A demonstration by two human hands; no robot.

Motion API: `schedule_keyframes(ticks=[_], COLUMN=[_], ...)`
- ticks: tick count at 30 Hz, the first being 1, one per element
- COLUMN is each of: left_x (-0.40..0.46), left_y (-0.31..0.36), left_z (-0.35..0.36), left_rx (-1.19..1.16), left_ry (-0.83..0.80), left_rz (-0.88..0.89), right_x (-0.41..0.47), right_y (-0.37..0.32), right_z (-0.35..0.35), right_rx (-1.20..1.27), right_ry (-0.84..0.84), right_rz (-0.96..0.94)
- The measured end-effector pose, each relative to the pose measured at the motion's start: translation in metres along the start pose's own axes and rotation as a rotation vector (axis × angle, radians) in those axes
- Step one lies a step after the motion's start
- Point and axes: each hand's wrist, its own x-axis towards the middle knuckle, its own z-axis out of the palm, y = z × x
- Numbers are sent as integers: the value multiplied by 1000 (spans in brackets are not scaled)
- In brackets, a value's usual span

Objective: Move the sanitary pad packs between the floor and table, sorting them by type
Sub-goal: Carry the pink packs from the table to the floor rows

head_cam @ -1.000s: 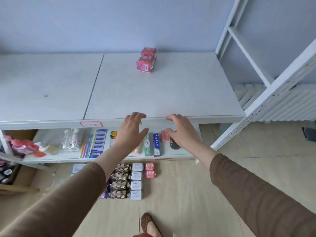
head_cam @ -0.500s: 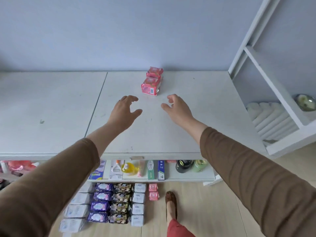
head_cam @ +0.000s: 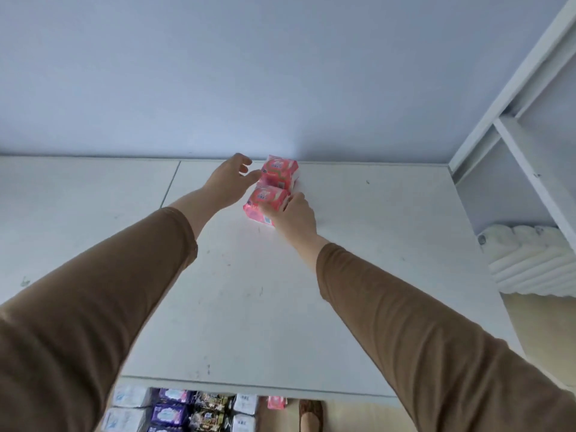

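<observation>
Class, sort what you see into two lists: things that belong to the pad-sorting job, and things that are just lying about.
Part of the job:
near pink pack
far pink pack
floor packs
table
left hand
right hand

Just lying about:
rolled white towels
white shelf unit

right fingertips [head_cam: 288,202]: hid behind near pink pack [head_cam: 265,201]
far pink pack [head_cam: 279,173]: lower part covered by near one
floor packs [head_cam: 187,413]: cut by table edge [head_cam: 249,388], bottom edge
pack print: too blurred to read
</observation>
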Motion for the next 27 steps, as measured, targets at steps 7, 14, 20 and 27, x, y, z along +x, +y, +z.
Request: schedule_keyframes(ticks=[7, 14, 20, 27], left_x=[58, 54, -10, -150], left_y=[18, 10, -6, -45], left_z=[22, 19, 1, -25], left_rx=[22, -72, -217, -359], left_ry=[-198, -446, -281, -343], left_rz=[-22, -68, 37, 56], right_x=[11, -4, -70, -214], right_y=[18, 20, 36, 60], right_z=[6, 4, 2, 4], right_rx=[138, 60, 304, 389], right_ry=[-138, -139, -188, -176], right_rz=[-27, -198, -181, -195])
